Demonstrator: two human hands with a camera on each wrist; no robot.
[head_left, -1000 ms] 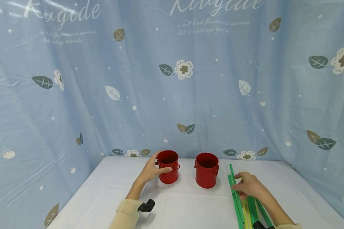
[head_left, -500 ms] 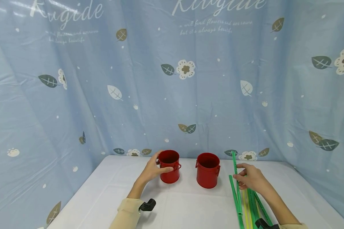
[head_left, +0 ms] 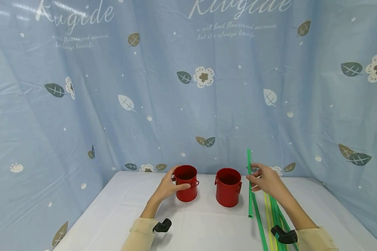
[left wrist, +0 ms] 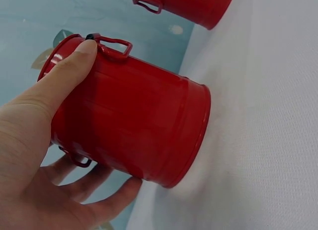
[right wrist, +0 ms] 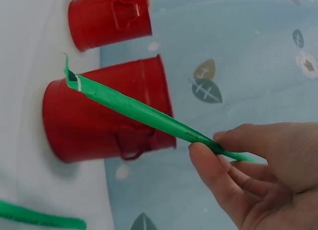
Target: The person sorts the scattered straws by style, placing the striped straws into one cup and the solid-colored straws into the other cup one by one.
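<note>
Green strip (right wrist: 136,112) has risen, pinched by the right hand (head_left: 266,180); left hand (head_left: 167,187) grips a red bucket (left wrist: 133,113).

On the table (head_left: 207,230), the left bucket (head_left: 186,195) stands near the right bucket (head_left: 227,195), with sticks (head_left: 276,223) right of both.

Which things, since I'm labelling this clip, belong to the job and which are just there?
Job: green stick pinched by the right grip; red pail held by the left grip; likely also second red pail, loose green sticks, yellow sticks.
Just there: patterned curtain behind; white tabletop; black wrist devices.
</note>
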